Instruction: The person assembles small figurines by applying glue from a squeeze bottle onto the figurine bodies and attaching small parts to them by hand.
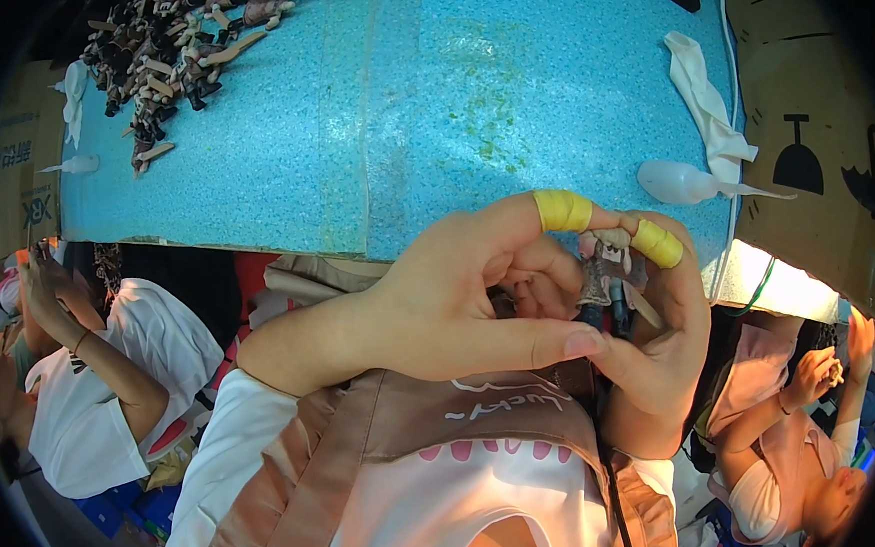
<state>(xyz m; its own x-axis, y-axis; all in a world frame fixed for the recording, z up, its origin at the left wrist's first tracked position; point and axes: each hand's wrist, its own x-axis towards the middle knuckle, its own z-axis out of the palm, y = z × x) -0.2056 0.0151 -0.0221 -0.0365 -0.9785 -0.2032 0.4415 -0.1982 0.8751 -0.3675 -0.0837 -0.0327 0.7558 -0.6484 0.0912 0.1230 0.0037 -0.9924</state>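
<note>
Blue speckled foam (280,163) covers the worktable, with a pile of small brown figurine parts (169,59) at its far left corner. Both hands meet at the near edge. Left hand (459,292) and right hand (662,340), each with a yellow-taped finger, grasp one small figurine (606,268) between them. A white cloth (708,107) and a clear plastic spoon (687,183) lie just beyond.

The scene is being lit brightly and evenly from above; edges beyond the hands (549,287) are being bent and darkened.
</note>
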